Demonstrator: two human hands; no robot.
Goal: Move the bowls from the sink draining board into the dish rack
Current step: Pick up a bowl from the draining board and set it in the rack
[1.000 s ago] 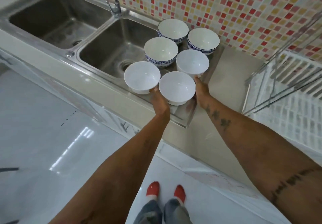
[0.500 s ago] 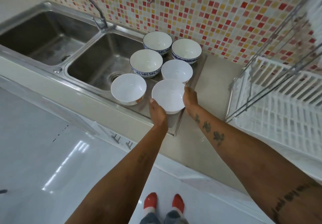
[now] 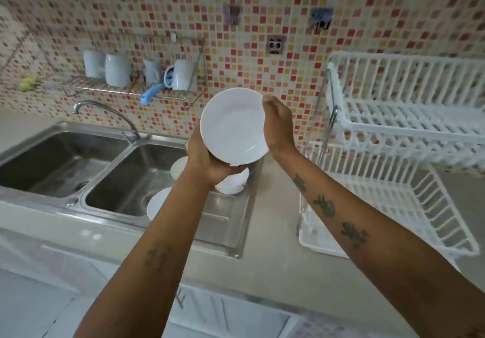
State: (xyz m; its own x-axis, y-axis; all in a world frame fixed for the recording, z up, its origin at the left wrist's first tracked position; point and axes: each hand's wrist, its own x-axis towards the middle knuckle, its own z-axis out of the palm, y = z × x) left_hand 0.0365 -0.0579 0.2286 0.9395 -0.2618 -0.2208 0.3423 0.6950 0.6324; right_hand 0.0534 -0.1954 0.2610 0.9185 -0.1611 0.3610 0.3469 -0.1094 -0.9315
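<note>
White bowl gripped between left hand and right hand, above draining board; no legible writing.

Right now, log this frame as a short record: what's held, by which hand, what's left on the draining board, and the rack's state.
held item: white bowl, lifted and tilted toward the camera
left hand: grips the bowl's lower left rim
right hand: grips its right rim
draining board: at least three bowls partly visible behind the left arm; full count hidden
dish rack: two white tiers, no bowls visible in it
</note>
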